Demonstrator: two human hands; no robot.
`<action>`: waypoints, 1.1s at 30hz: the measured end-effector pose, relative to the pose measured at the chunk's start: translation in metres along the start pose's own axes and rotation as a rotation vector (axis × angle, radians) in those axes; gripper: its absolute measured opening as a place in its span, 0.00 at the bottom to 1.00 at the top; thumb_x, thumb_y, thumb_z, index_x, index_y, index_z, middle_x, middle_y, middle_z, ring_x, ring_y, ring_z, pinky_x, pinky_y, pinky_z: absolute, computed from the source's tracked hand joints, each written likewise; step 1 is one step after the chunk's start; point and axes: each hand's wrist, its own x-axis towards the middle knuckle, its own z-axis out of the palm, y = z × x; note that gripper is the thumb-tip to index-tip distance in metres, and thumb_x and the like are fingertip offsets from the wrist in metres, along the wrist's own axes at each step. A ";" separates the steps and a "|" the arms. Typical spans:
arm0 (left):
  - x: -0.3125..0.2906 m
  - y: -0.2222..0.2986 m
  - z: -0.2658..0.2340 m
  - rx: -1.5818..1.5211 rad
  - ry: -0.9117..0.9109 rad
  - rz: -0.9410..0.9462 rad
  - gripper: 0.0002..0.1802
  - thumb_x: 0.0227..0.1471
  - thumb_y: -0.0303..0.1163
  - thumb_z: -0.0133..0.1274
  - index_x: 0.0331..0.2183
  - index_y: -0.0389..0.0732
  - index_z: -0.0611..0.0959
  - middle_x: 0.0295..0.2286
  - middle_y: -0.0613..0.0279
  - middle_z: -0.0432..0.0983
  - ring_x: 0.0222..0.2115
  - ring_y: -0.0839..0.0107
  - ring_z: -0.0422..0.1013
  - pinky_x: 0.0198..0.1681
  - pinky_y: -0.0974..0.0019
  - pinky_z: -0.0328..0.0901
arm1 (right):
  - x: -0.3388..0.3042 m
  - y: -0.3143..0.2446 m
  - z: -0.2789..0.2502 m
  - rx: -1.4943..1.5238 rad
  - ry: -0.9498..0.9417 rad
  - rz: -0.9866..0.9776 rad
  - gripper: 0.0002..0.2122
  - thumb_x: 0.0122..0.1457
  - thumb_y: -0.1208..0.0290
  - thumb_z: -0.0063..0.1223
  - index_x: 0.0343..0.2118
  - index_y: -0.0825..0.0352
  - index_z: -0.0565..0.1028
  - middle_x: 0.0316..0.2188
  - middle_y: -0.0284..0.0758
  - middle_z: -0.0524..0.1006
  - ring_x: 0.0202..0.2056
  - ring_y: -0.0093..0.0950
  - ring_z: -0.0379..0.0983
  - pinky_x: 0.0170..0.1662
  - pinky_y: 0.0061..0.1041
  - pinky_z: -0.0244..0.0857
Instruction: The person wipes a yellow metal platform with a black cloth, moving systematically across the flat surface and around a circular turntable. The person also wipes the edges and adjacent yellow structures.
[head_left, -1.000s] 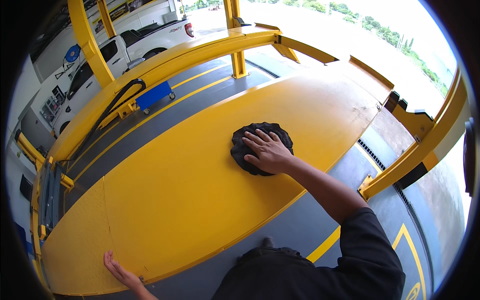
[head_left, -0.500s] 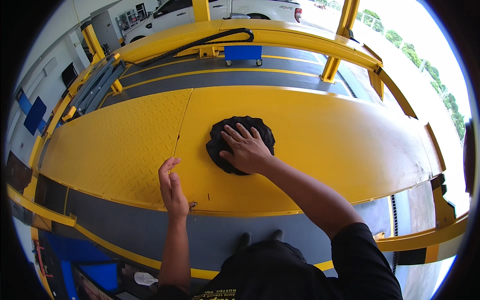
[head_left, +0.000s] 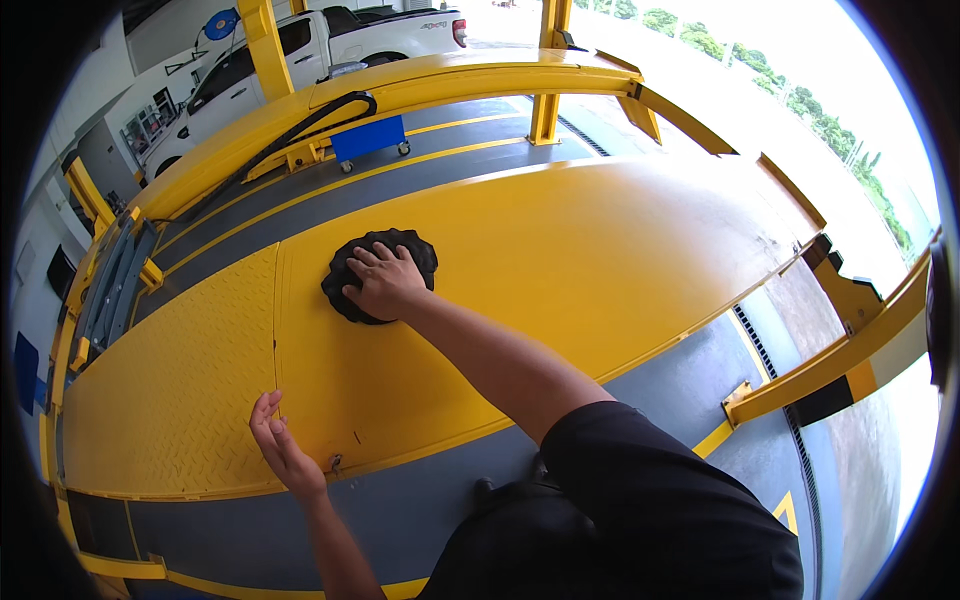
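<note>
A black, crumpled cloth (head_left: pixel 419 252) with a wavy edge lies on the smooth part of a yellow car-lift platform (head_left: pixel 560 280). My right hand (head_left: pixel 390 286) rests flat on top of it with the fingers spread, covering its middle. The cloth's underside is hidden. My left hand (head_left: pixel 288 450) hovers near the platform's front edge, by the seam where the diamond-tread plate (head_left: pixel 180 370) begins. Its fingers are partly curved and apart from the thumb, and nothing is in them.
A second yellow lift beam (head_left: pixel 470 82) runs across the back, with a black hose (head_left: pixel 300 130) over it. Beyond stand a blue wheeled cart (head_left: pixel 368 138) and a white pickup (head_left: pixel 390 42). Yellow posts (head_left: pixel 545 95) rise around the lift. Grey floor (head_left: pixel 400 510) lies below the front edge.
The view has turned and shifted toward the right, so the platform slants now. My right hand stays flat on the cloth, and my left hand still hangs by the front edge, unclosed.
</note>
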 end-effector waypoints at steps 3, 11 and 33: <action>0.001 0.001 0.005 0.033 -0.018 0.013 0.31 0.79 0.50 0.34 0.66 0.36 0.70 0.61 0.49 0.72 0.64 0.57 0.66 0.68 0.50 0.57 | -0.018 0.097 -0.034 -0.105 0.050 0.192 0.34 0.74 0.39 0.37 0.76 0.52 0.64 0.80 0.29 0.58 0.80 0.37 0.49 0.78 0.49 0.44; 0.000 -0.008 0.002 0.208 0.006 -0.014 0.30 0.80 0.48 0.34 0.67 0.36 0.69 0.61 0.50 0.71 0.64 0.60 0.66 0.68 0.52 0.57 | -0.124 0.340 -0.144 -0.199 0.071 0.605 0.36 0.74 0.36 0.35 0.78 0.51 0.60 0.82 0.28 0.53 0.81 0.36 0.45 0.79 0.52 0.42; -0.008 0.025 0.022 0.267 0.155 0.028 0.29 0.74 0.53 0.46 0.60 0.39 0.77 0.53 0.52 0.80 0.55 0.60 0.73 0.57 0.57 0.62 | -0.075 0.454 -0.146 -0.421 -0.046 0.537 0.36 0.78 0.40 0.29 0.80 0.58 0.55 0.82 0.34 0.50 0.81 0.40 0.40 0.80 0.53 0.34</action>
